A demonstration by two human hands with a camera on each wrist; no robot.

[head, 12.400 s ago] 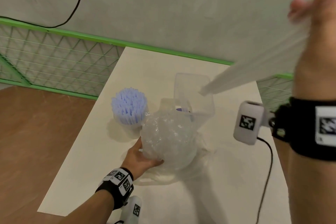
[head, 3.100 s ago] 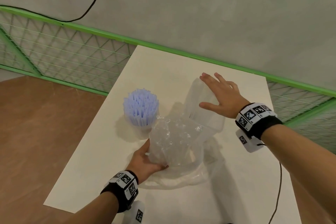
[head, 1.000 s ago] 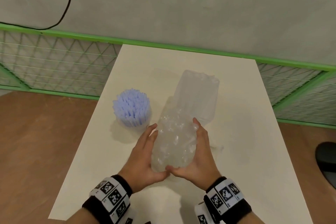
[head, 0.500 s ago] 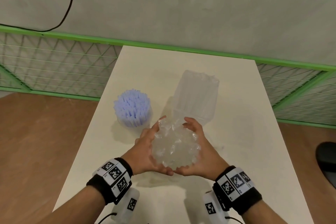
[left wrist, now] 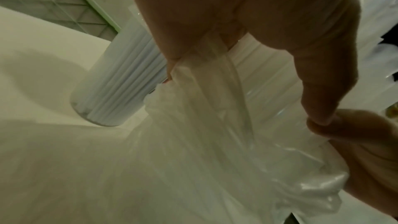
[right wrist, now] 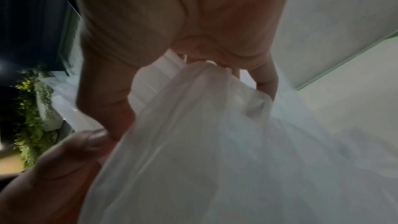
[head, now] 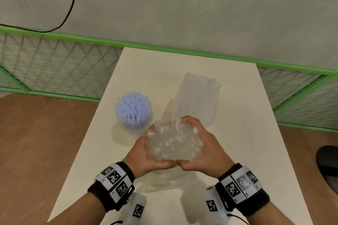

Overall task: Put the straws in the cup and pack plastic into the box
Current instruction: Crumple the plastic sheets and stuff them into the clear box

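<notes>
Plastic (head: 174,145): crumpled clear wad, held above the near surface (head: 237,133), a loose tail trailing down. Grip: left hand (head: 144,151) and right hand (head: 203,150) cupped round it, fingers curled. Step, judged: compressing before packing. Cup (head: 135,124) of straws (head: 133,109), far left. Box (head: 197,100), just beyond; next move calls for stuffing it there.

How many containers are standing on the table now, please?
2. The cup full of blue straws stands at the left side of the table. The clear box stands to its right, just beyond both hands. None seems hidden, though the hands cover some table.
</notes>
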